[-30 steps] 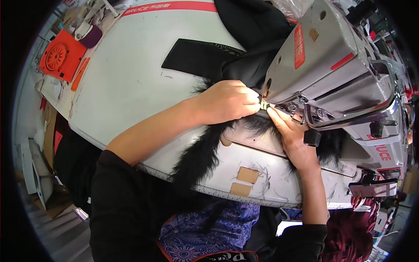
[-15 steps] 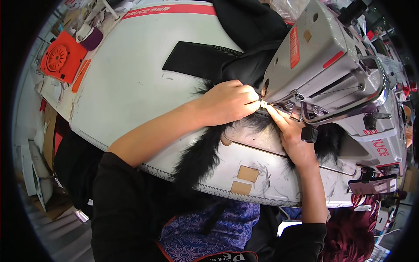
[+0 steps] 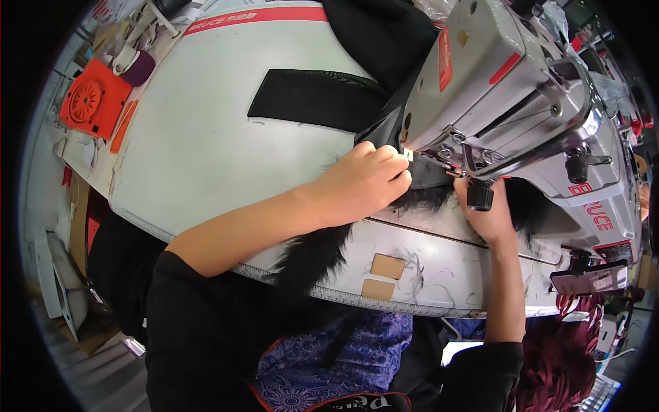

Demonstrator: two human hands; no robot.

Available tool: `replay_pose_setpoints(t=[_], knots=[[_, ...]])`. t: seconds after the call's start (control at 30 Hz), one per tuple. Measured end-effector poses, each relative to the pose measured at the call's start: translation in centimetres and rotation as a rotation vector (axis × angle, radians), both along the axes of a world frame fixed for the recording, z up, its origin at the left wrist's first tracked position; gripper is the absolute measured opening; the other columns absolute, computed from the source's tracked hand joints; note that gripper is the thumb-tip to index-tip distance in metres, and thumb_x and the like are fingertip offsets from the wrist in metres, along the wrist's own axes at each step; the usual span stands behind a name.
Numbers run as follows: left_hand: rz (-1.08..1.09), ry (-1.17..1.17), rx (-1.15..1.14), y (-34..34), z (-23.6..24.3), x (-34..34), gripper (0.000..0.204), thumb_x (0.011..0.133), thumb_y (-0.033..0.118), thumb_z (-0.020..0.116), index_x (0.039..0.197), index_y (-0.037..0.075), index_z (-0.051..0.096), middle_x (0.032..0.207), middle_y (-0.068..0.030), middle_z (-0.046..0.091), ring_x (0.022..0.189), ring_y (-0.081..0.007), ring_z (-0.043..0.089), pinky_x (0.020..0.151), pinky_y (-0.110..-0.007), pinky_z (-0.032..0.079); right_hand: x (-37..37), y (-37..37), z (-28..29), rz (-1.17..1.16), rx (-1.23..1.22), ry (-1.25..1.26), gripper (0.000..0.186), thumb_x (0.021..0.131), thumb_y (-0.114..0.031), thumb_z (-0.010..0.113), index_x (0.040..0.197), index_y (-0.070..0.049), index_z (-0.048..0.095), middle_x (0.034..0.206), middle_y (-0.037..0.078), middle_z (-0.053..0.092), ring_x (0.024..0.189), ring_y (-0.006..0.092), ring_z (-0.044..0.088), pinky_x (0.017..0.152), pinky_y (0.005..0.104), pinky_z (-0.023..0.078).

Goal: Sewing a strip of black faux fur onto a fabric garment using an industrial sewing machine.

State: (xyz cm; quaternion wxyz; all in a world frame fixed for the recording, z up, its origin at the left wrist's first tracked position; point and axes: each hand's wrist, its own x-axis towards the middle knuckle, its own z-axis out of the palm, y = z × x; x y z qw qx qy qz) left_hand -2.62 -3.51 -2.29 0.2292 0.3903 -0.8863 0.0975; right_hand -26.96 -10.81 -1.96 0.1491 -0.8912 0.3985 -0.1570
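Observation:
A white industrial sewing machine (image 3: pixel 473 75) stands at the right, with its needle area lit beside my hands. My left hand (image 3: pixel 364 180) is closed in a pinch on black fabric (image 3: pixel 388 130) just left of the presser foot. Black fur trim (image 3: pixel 316 254) hangs from under that hand across the table's front edge, and more fur shows below the foot. To the right of the needle, my right hand (image 3: pixel 486 209) reaches under the machine head at the black cloth. A black knob and metal parts hide its fingers.
A flat black fabric strip (image 3: pixel 312 99) and a larger black cloth (image 3: pixel 384 34) lie on the white table (image 3: pixel 192 137). Two tan patches (image 3: pixel 388 266) are near the front edge. An orange case (image 3: pixel 93 99) and a purple thread cone (image 3: pixel 137 69) sit at the far left. A phone (image 3: pixel 589 278) is at the right.
My right hand has moved right, away from the needle and behind the knob. My left hand has shifted slightly nearer me, and more smooth black fabric shows between the hands.

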Motion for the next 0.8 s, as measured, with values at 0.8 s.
replay_pose_setpoints(t=[0.8], knots=[[0.143,0.066,0.106,-0.1,2.0,1.0,0.03,0.062,0.005,0.068,0.089,0.008,0.055,0.091,-0.0037,0.054,0.099,-0.021,0.049,0.093,-0.041,0.032,3.9,3.9,1.5,0.198,-0.375,-0.001,0.042,0.07,-0.007,0.068,0.11,-0.006,0.057,0.108,0.013,0.058,0.097,0.0307,0.056,0.085,0.0393,0.045]])
